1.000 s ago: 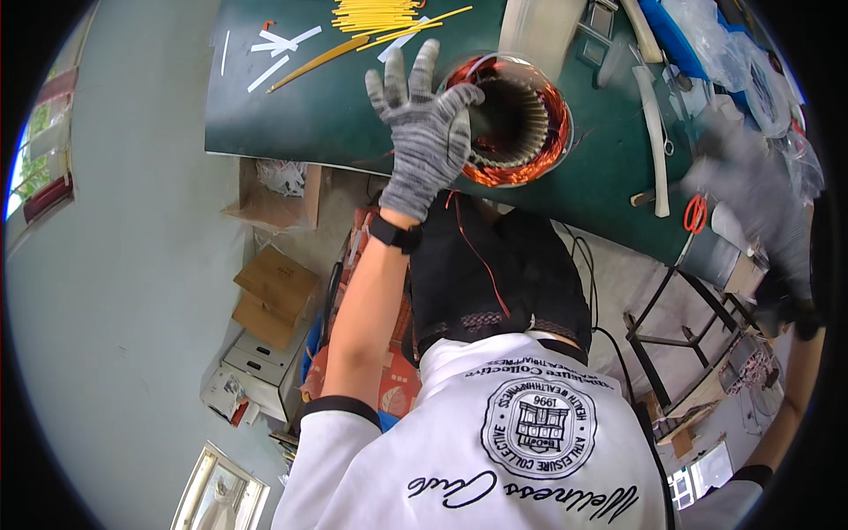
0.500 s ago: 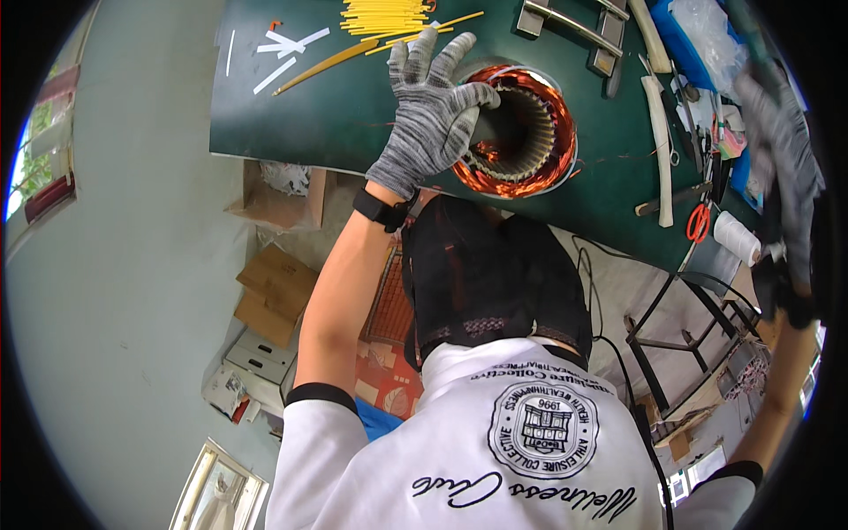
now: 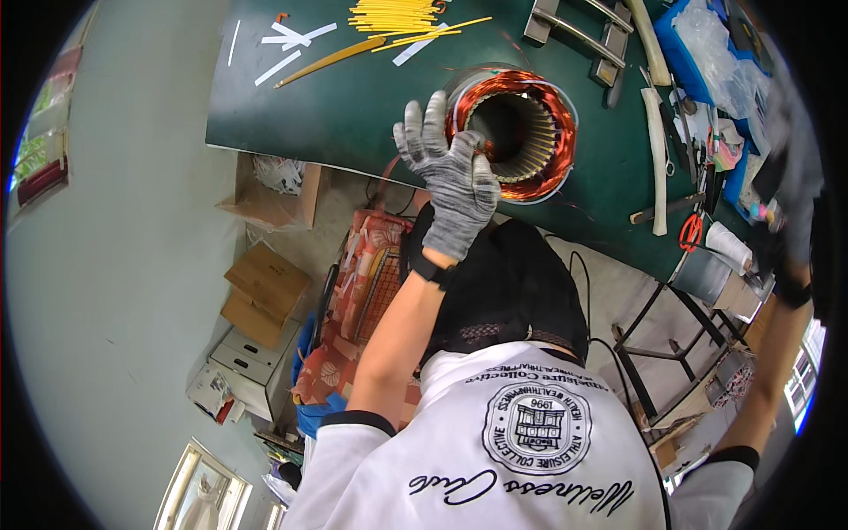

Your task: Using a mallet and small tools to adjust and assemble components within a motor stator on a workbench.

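Note:
A motor stator [image 3: 565,132] stands on the green table, a ring of copper windings around a slotted hollow core. My left hand [image 3: 455,181], in a grey knitted glove, is at its near left side. Several of its fingers stretch up and apart, while the thumb and forefinger lie at the winding's rim; I see nothing held there. My right hand [image 3: 791,168], also gloved in grey, is smeared by motion at the far right edge, beside the blue bin [image 3: 685,53] with clear plastic bags. Its fingers cannot be made out.
On the green table [image 3: 353,115] are yellow sleeves [image 3: 393,16], white strips [image 3: 278,66], a pointed yellow strip [image 3: 331,60], a metal frame [image 3: 579,31], a pale handle-like bar [image 3: 656,159], red-handled scissors [image 3: 691,231] and a white thread spool [image 3: 730,246]. Cardboard [image 3: 265,283] lies below left.
My left hand has drawn back from over the stator's opening toward me, to its near left rim. My right hand stays blurred at the right edge. The whole view has shifted slightly.

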`<action>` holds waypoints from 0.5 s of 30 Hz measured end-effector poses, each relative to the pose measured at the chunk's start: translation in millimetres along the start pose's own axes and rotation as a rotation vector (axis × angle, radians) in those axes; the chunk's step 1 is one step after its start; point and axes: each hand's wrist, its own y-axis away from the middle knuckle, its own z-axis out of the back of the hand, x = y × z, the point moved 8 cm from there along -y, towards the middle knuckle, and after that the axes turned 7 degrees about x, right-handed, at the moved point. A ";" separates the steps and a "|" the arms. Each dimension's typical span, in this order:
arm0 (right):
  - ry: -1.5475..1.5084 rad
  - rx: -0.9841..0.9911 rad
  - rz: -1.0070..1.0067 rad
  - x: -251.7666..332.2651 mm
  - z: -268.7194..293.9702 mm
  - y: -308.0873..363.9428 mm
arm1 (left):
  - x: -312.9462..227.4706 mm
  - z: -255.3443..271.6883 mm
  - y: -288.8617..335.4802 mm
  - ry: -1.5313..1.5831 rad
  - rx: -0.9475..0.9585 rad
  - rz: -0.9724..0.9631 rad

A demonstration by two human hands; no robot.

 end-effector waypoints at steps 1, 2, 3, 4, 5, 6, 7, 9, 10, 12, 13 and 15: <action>0.288 0.086 0.076 -30.5 -28.3 21.1 | 8.7 5.6 -1.5 -0.034 -0.004 0.009; 0.485 0.206 0.154 -43.5 -65.8 43.3 | 11.9 13.0 -4.6 -0.050 -0.019 -0.002; 0.555 0.374 0.081 -56.8 -92.8 63.9 | 7.1 7.0 -9.5 -0.023 -0.021 -0.028; 0.579 0.597 -0.059 -65.6 -118.6 78.4 | 8.8 7.4 -8.7 -0.016 -0.013 -0.031; 0.604 0.827 -0.263 -62.0 -130.7 69.0 | 17.8 10.8 -4.9 -0.055 0.041 -0.009; 0.663 0.979 -0.433 -51.2 -119.1 40.8 | 26.3 6.8 -9.2 -0.103 0.081 0.007; 0.618 0.803 -0.288 -46.1 -93.4 20.7 | 25.3 6.0 -13.6 -0.051 0.092 -0.042; 0.302 0.449 -0.023 -28.7 -40.9 -29.3 | 45.5 15.6 -15.4 -0.020 0.112 -0.003; 0.124 0.219 -0.001 -7.6 9.5 -32.2 | 38.8 -5.0 -26.9 0.120 0.119 -0.012; 0.045 0.062 0.112 -30.7 -0.7 -27.1 | 46.7 2.9 -33.0 0.069 0.168 -0.066; 0.200 0.060 0.147 -44.4 -19.9 -8.4 | 43.4 2.7 -34.6 0.063 0.211 -0.123; 0.521 0.213 0.255 -61.9 -81.2 37.5 | 44.6 2.0 -48.4 0.048 0.207 -0.196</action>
